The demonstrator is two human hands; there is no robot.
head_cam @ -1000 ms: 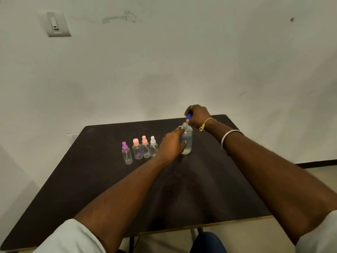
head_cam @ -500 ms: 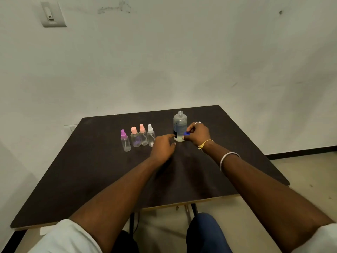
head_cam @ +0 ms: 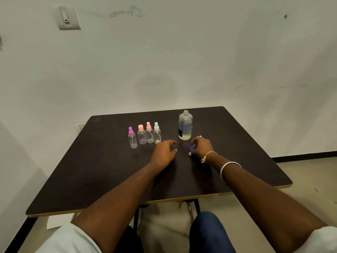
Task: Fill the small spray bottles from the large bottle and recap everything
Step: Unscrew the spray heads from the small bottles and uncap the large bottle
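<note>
On the head camera I see the large clear plastic bottle (head_cam: 185, 125) standing uncapped on the dark worktop (head_cam: 109, 170), right of four small capped clear spray bottles (head_cam: 149, 133). Just nearer, the right hand (head_cam: 201, 147) curls around a small blue cap (head_cam: 192, 148). The left hand (head_cam: 164, 151) rests relaxed and empty.

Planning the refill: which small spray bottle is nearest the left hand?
The white-capped bottle, rightmost in the row, by the left hand; others have pink or purple caps.

Dark table (head_cam: 109, 170), four small spray bottles (head_cam: 142, 137) upright in a row, large bottle (head_cam: 185, 125) uncapped beside them
</note>
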